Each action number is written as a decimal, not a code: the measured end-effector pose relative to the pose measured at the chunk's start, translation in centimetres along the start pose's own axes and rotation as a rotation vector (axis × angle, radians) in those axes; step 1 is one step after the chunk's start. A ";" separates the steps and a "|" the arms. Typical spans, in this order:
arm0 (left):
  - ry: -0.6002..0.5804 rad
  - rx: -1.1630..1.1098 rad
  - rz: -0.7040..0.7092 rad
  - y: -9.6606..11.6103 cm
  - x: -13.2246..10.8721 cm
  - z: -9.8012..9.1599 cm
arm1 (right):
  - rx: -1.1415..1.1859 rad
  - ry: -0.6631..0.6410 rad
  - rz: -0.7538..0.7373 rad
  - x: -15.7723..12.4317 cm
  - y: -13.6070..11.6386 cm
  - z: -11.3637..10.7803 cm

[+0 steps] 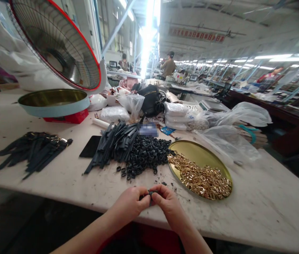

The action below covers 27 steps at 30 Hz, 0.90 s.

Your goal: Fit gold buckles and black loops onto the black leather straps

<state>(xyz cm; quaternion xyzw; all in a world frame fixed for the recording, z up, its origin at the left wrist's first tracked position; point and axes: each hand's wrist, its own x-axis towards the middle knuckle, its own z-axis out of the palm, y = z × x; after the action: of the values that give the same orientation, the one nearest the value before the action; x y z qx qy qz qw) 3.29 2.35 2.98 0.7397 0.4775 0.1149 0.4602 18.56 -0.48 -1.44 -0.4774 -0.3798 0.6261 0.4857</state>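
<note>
Above the table's front edge, my left hand (132,201) and my right hand (166,201) meet with fingertips pinched. Between them is a small black strap piece (150,193), mostly covered by the fingers; whether it is a loop or a strap end I cannot make out. Just beyond lies a heap of small black loops (149,151), with a bundle of flat black straps (120,139) against its left side. To the right, a round gold-coloured tray (191,150) holds many shiny gold metal buckles (204,180). Further left lie black straps with gold buckles fitted (36,151).
A red-rimmed fan (56,46) stands at the back left, behind a round tin tray (54,109) on a red base (67,116). Plastic bags (228,137), white packets (175,113) and a black bag (151,100) crowd the table's far side. Other people are in the background.
</note>
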 end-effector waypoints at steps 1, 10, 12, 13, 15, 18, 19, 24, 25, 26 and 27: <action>0.000 -0.042 0.018 0.1 -0.4 0.2 | 0.005 0.007 -0.008 -0.3 0.0 0.2; 0.032 -0.390 0.150 0.1 -3.5 0.3 | 0.323 -0.050 -0.074 -3.8 -1.2 2.7; 0.015 -0.412 0.129 0.1 -3.8 0.5 | 0.315 -0.065 -0.056 -4.3 -1.3 3.2; 0.010 -0.423 0.121 0.1 -4.0 0.6 | 0.289 -0.080 -0.046 -4.5 -1.3 3.4; 0.007 -0.440 0.095 0.1 -4.3 0.8 | 0.243 -0.126 -0.006 -4.7 -0.9 3.5; 0.042 -0.383 0.013 -0.1 -4.5 1.0 | 0.248 -0.173 0.087 -4.6 -0.3 3.4; 0.062 -0.339 -0.014 -0.3 -4.5 1.0 | 0.267 -0.179 0.114 -4.6 -0.2 3.3; 0.106 -0.211 -0.055 -1.1 -4.1 0.7 | 0.311 -0.150 0.116 -4.1 0.1 3.0; 0.107 -0.221 -0.055 -1.2 -4.0 0.7 | 0.298 -0.128 0.092 -3.9 0.0 3.0; 0.105 -0.240 -0.053 -1.2 -3.8 0.6 | 0.283 -0.112 0.073 -3.8 0.0 2.9; 0.096 -0.265 -0.053 -1.2 -3.7 0.6 | 0.273 -0.103 0.065 -3.7 0.0 2.9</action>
<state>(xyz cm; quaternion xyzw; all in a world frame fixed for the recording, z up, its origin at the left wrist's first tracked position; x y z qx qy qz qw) 1.03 -0.81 2.68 0.6532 0.4991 0.1997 0.5333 16.04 -4.12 0.16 -0.3862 -0.2998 0.7111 0.5053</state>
